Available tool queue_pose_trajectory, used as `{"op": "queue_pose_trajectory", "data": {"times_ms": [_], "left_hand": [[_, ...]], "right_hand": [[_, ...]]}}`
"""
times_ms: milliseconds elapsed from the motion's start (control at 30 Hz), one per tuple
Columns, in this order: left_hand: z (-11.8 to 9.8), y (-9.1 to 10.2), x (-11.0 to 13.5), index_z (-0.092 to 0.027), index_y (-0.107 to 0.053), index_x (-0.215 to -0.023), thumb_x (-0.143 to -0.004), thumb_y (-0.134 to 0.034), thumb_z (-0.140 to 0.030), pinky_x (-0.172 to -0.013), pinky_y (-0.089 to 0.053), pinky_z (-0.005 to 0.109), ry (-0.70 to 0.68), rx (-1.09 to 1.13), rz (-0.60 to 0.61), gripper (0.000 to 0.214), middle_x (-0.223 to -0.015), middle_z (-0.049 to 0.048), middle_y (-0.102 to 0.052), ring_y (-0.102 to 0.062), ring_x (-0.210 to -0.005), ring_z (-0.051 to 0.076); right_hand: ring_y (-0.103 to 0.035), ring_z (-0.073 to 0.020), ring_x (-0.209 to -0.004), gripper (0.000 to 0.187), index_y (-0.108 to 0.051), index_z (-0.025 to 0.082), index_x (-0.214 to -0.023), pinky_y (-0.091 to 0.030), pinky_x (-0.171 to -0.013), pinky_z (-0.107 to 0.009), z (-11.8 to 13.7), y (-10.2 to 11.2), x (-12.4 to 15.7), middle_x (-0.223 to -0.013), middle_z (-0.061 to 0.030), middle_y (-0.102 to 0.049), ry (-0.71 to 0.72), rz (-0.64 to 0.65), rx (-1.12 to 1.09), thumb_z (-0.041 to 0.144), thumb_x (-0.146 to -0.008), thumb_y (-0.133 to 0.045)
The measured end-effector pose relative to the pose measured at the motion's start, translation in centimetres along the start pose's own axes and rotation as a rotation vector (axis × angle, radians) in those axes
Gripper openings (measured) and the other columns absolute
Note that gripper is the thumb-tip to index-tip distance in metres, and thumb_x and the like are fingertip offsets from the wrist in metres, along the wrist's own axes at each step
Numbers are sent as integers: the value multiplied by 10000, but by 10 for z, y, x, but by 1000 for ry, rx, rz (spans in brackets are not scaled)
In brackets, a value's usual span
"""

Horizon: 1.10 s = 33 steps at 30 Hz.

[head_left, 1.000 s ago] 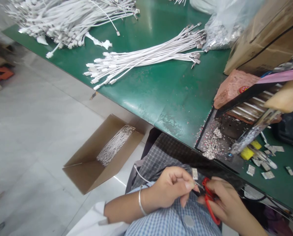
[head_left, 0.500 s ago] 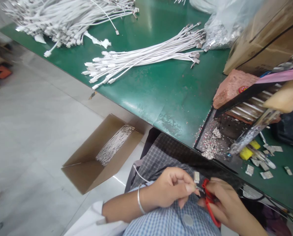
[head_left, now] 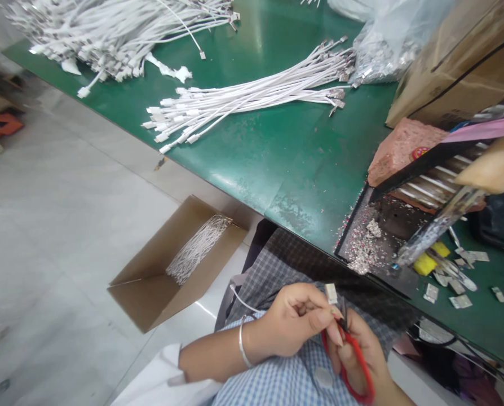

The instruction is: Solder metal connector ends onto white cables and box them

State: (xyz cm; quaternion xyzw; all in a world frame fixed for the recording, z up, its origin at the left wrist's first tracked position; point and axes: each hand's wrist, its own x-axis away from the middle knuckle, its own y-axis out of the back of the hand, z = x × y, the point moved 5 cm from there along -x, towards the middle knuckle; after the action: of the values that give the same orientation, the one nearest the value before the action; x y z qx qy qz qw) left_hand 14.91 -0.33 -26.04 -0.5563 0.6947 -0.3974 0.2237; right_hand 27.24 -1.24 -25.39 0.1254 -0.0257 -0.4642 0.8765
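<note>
Bright, even daylight is cast over the scene, with pale glare thrown on the green table (head_left: 277,146) and grey floor (head_left: 66,225), shadows kept soft, edges bowed by wide-angle distortion, and the far corners rendered blurred.

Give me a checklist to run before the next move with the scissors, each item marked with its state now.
1. Left hand pinches the cable just behind its connector: ok.
2. Right hand grips the scissors: ok.
3. The blades lined up on the connector: cannot tell, fingers hide them in part.
4. Left hand away from the blades: not ok, its thumb lies right beside them.
5. Box on the floor open: ok.
</note>
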Motion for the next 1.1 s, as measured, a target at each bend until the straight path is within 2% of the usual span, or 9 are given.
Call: {"op": "queue_pose_trajectory", "data": {"times_ms": [100, 167, 300, 400, 567, 800, 1100], "left_hand": [[-4, 0, 1, -127, -623, -914, -961, -717, -419, -646, -527, 154, -19, -32, -26, 310, -656, 8, -714, -683, -616, 74], [-6, 0, 2, -126, -619, -913, -963, -717, -413, -626, -514, 149, -9, -54, -32, 308, -637, 5, -700, -660, -586, 66], [-8, -1, 4, -117, -618, -892, -952, -726, -419, -566, -487, 144, 43, -90, -30, 326, -597, -1, -665, -616, -528, 62], [-5, 1, 4, -121, -619, -876, -933, -739, -452, -510, -462, 143, 82, -105, -34, 357, -558, -23, -624, -587, -475, 64], [-1, 3, 5, -130, -611, -879, -898, -764, -499, -471, -434, 130, 104, -122, -59, 400, -555, -37, -603, -557, -442, 54], [-5, 1, 6, -127, -599, -855, -899, -762, -504, -470, -433, 122, 138, -143, -51, 413, -539, -29, -596, -527, -436, 43], [-4, 2, 7, -110, -643, -850, -869, -771, -552, -447, -414, 126, 193, -177, -36, 460, -511, -28, -574, -535, -429, 55]], "right_hand": [[-360, -86, -336, 422, -412, 235, -944, -329, -349, -187, -6, -3, 5, -517, 86, -403, -32, 20, -32, 575, -1090, -209], [-421, -91, -384, 415, -436, 233, -884, -351, -380, -191, -6, 7, 3, -550, 63, -460, -19, 24, 17, 578, -1078, -311], [-530, -101, -490, 299, -523, 219, -819, -413, -466, -185, 3, 37, -15, -605, 42, -558, 59, 5, 193, 445, -999, -597], [-520, -95, -484, 270, -545, 216, -824, -404, -465, -182, 12, 51, -28, -595, 54, -564, 130, 16, 287, 415, -950, -677], [-469, -94, -456, 270, -520, 222, -818, -415, -488, -204, 21, 52, -34, -555, 78, -495, 219, 38, 367, 405, -963, -656], [-440, -99, -472, 247, -455, 233, -821, -346, -463, -208, 17, 49, -31, -563, 77, -451, 248, 75, 388, 343, -971, -618], [-493, -113, -516, 225, -491, 225, -835, -432, -526, -222, 14, 59, -27, -615, 53, -503, 265, 126, 418, 351, -947, -640]]}}
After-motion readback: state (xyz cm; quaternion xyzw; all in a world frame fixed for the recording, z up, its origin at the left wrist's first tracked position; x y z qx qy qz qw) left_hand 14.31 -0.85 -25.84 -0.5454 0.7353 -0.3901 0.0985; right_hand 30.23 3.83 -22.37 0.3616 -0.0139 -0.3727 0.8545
